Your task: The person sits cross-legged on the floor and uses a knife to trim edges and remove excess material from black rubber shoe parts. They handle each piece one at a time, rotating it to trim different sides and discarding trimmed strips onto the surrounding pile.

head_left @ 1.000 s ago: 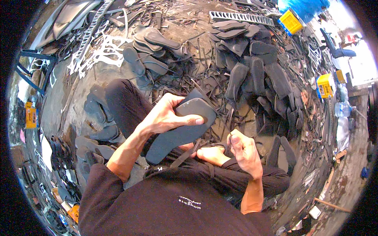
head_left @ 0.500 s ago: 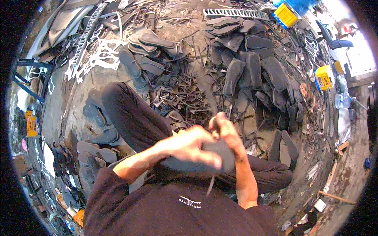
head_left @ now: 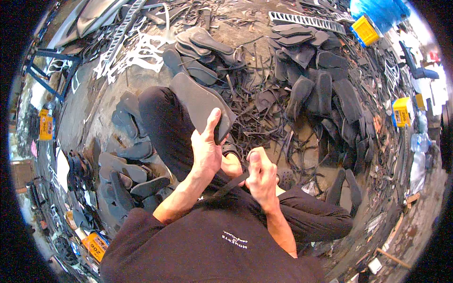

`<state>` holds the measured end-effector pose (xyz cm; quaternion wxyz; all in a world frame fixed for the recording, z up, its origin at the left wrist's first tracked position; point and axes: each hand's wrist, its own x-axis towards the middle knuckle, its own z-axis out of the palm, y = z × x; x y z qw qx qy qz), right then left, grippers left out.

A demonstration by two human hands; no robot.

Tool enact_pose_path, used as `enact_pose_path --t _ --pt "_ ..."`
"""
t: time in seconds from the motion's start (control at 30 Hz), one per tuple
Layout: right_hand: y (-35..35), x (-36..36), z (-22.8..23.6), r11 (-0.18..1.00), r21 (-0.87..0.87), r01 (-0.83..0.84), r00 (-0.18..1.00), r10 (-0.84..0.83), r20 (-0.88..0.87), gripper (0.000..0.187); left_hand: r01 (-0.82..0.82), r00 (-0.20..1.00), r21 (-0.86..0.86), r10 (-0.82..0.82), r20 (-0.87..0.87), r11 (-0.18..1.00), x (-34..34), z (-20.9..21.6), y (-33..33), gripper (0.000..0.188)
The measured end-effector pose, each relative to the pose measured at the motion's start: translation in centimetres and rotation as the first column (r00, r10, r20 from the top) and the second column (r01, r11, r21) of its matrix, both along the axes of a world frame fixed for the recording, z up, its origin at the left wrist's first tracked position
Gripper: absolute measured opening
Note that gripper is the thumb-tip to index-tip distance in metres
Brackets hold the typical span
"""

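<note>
My left hand (head_left: 207,153) grips a dark grey shoe sole (head_left: 200,99) by its lower end, thumb on the flat face. The sole is raised at a slant above my bent left knee. To its right, my right hand (head_left: 261,177) is closed in a fist, away from the sole. A narrow, flat dark strip (head_left: 229,185) sticks out of that fist toward my lap; whether it is an offcut or a blade, I cannot tell. Part of a dark clog (head_left: 230,149) shows on my foot beyond my wrists.
Dark soles lie in a pile (head_left: 325,89) at the far right, in another pile (head_left: 203,45) ahead, and in a group (head_left: 125,172) on the left. Black offcuts (head_left: 257,108) cover the floor between. Yellow boxes (head_left: 402,112), a blue bag (head_left: 377,12) and white cut-out sheets (head_left: 141,52) lie around.
My hands were together over the sole at my lap, blurred by motion. Now they are apart: the left has carried the sole up and forward, the right sits lower with the strip.
</note>
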<state>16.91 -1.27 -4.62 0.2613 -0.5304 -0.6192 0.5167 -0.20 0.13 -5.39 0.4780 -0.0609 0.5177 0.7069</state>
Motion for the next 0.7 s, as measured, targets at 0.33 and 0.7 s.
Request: enact_pose_path --t 0.33,0.7 --pt "-3.4 1.2 -0.9 0.989 0.062 -0.133 0.967 0.116 0.226 0.051 0.02 0.999 0.036 -0.021 0.046 0.999 -0.3 0.6 -1.7 0.043" --pt "5.9 -6.1 1.2 0.935 -0.136 -0.327 0.936 0.341 0.092 0.06 0.234 0.972 -0.083 -0.234 0.011 0.969 -3.6 0.1 -6.1 0.042"
